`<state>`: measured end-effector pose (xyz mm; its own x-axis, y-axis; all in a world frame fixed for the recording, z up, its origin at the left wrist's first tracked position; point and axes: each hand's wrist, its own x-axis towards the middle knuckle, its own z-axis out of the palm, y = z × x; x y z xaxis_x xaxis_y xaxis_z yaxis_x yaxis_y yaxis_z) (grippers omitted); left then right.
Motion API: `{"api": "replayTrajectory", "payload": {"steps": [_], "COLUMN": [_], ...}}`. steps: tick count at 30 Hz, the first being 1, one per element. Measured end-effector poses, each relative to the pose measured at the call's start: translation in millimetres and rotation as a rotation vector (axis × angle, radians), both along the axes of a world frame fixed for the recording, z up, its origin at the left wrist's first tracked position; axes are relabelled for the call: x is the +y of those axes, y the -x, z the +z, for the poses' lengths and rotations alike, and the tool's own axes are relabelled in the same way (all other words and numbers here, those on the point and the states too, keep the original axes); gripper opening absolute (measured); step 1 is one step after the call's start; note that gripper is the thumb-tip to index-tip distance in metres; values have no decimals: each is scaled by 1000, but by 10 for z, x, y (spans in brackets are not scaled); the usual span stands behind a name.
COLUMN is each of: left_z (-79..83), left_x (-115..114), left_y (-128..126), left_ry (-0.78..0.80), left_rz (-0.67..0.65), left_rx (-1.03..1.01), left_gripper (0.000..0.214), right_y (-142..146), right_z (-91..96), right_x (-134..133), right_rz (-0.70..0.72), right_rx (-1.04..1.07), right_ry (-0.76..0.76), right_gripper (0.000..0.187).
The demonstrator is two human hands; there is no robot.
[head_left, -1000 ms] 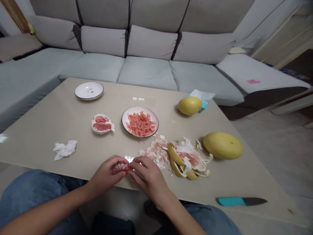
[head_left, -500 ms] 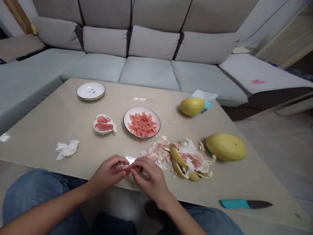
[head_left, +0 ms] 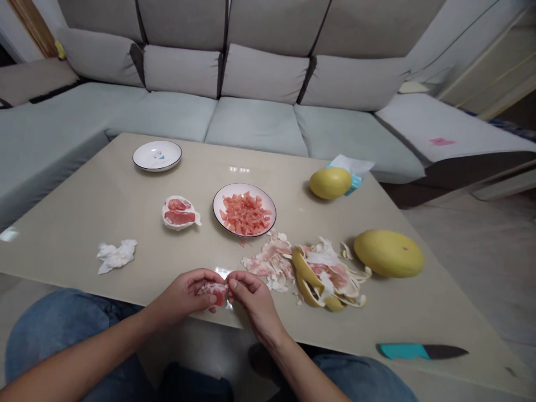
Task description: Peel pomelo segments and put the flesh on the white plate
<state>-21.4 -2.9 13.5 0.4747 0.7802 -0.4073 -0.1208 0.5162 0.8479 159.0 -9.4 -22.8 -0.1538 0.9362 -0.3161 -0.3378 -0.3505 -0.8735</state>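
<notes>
My left hand [head_left: 187, 291] grips a piece of red pomelo [head_left: 218, 295], white membrane along its upper side. Close against the right end of that piece, my right hand [head_left: 251, 298] has thumb and fingers pinched together; what is between them is too small to make out. Beyond my hands stands a white plate [head_left: 266, 229] with a dark rim, heaped with red pomelo flesh [head_left: 244, 212]. Left of it lies a partly peeled pomelo chunk [head_left: 180, 213]. Torn membrane [head_left: 272, 262] and yellow-white peel [head_left: 307, 271] are piled right of my hands.
Whole pomelos [head_left: 389, 253] [head_left: 330, 183] sit at the right, the farther one by a tissue pack [head_left: 354, 167]. A teal-handled knife [head_left: 422, 351] lies near the front right edge. Crumpled tissue [head_left: 117, 255] and another plate [head_left: 157, 155] are at left. A sofa [head_left: 255, 125] stands behind the table.
My right hand has turned and drawn its fingertips slightly up and back. More of the red flesh of the piece in my left hand now shows.
</notes>
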Motion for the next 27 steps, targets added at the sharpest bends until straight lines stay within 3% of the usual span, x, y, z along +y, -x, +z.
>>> {"api": "replayTrajectory", "payload": {"steps": [6, 12, 16, 19, 24, 27], "left_z": [26, 67, 43, -4, -39, -17], "left_x": [25, 38, 49, 48, 29, 32], "left_y": [50, 89, 85, 55, 16, 10], "left_ry": [0, 92, 30, -95, -543, -574], "left_rz": [-20, -99, -136, -141, -111, -125], "left_rx": [35, 1, 6, 128, 541, 580], "left_gripper": [33, 31, 28, 24, 8, 13], "right_y": [-54, -46, -30, -3, 50, 57], "right_z": [59, 33, 58, 69, 14, -15], "right_x": [33, 25, 22, 17, -9, -23], "right_rz": [133, 207, 223, 201, 160, 169], "right_rx": [-6, 204, 237, 142, -10, -51], "right_ry": [-21, 155, 192, 133, 20, -27], "right_gripper": [28, 29, 31, 31, 26, 24]}}
